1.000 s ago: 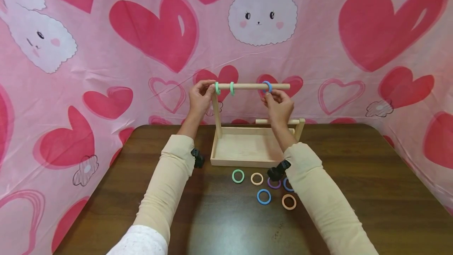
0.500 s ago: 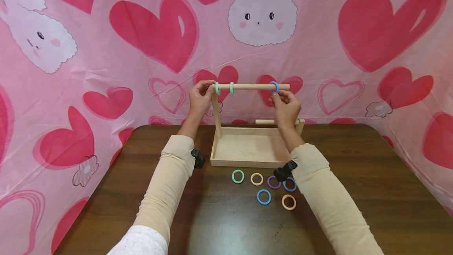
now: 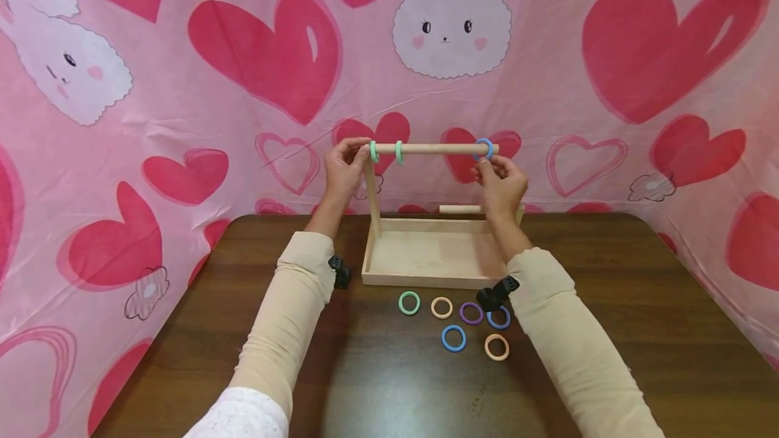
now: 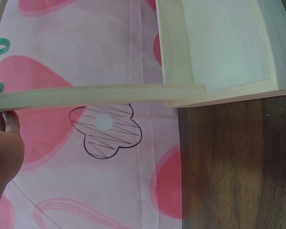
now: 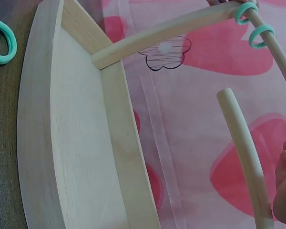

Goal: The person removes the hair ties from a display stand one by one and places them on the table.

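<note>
A wooden stand has an upper rod [image 3: 435, 149] fixed to a tall post [image 3: 373, 198] at the left of its tray [image 3: 365, 269]. Two green rings [image 3: 399, 152] hang on the rod near that post. My left hand [image 3: 345, 167] grips the top of the post where the rod joins it; in the left wrist view only part of the left hand [image 4: 7, 152] shows. With thumb and fingers my right hand [image 3: 504, 184] pinches a blue ring [image 3: 485, 149] that encircles the rod close to its free right end. That ring is out of sight in the right wrist view.
A shorter lower rod [image 3: 459, 209] sits behind my right hand. On the table [image 3: 274, 357] before the tray lie several loose rings: a green ring [image 3: 410, 303], a cream ring [image 3: 441, 307], a purple ring [image 3: 471, 313], two blue rings [image 3: 453, 338] and an orange ring [image 3: 497, 347].
My right hand has slid the blue ring rightward along the upper rod, toward the free end. My left hand and the two green rings have stayed in place.
</note>
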{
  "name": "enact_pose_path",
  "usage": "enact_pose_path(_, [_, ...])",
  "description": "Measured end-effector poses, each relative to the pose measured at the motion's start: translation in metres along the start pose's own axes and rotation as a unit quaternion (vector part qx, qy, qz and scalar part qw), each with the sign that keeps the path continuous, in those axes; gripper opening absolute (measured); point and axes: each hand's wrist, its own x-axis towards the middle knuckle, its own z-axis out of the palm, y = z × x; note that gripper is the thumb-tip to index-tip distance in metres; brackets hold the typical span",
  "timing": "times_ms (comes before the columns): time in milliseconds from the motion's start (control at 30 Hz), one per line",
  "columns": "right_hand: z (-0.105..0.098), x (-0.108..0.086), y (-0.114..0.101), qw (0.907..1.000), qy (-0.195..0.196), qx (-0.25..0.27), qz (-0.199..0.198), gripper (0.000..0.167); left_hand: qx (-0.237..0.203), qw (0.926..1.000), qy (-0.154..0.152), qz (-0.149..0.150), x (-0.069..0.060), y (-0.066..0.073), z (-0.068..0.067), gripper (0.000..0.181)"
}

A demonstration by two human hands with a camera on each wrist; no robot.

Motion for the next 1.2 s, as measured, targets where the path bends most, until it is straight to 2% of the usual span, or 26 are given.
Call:
enact_pose_path(133, [-0.004, 0.0, -0.002, 0.9999, 0.002, 0.008, 0.009, 0.005, 0.005, 1.0, -0.001, 0.002, 0.0, 0.001, 0.0, 0.02])
enact_pose_path(333, [-0.009, 0.002, -0.003, 0.9998, 0.006, 0.017, 0.011, 0.006, 0.005, 1.0, 0.003, -0.003, 0.0, 0.001, 0.001, 0.02])
enact_pose_path(533, [-0.013, 0.002, -0.006, 0.9985, 0.009, 0.048, 0.024, 0.005, 0.001, 1.0, 0.006, -0.007, 0.0, 0.0, 0.001, 0.02])
enact_pose_path(867, [-0.02, -0.002, -0.01, 0.9914, 0.0, 0.117, 0.058, 0.01, 0.005, 0.9999, 0.008, -0.011, -0.001, 0.002, 0.002, 0.02])
enact_pose_path(1200, [-0.028, -0.01, -0.019, 0.9791, -0.016, 0.156, 0.129, 0.018, 0.001, 1.0, 0.006, -0.002, 0.0, 0.002, 0.002, 0.02])
